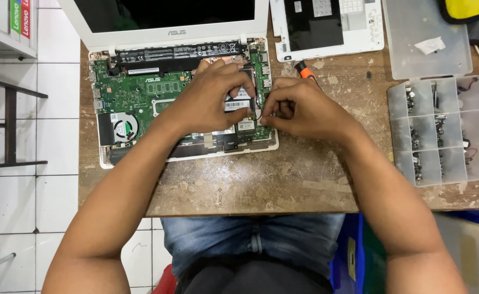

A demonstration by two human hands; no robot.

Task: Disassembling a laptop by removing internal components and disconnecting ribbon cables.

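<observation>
Two bare hands are working over an opened white laptop [141, 98] lying on a worn wooden table [250, 185], seen from above by a head-worn camera. The laptop's bottom cover is off, so its green circuit board [141, 90] is showing, with a round cooling fan [124, 129] sitting at the board's near left corner.

Both hands are meeting at the right side of the board. The left hand [212, 100] is curling its fingers down onto a small card on the board, fingertips pressing or pinching there. The right hand [299, 111] is closing thumb and forefinger on a thin black wire [257, 115] just beside that card, right at the laptop's right edge. The wire is looking very light, limp and fine, and its tiny connector end is likely fragile, so it is best being gripped close to the tip with fingertips only, gently. The board beneath is stiff but delicate.

An orange-handled screwdriver [304, 69] is resting on the table just behind the right hand. Further right, a clear plastic parts box [441, 130] with compartments of small screws is lying open. A detached white laptop panel [326, 27] is sitting at the back of the table.
</observation>
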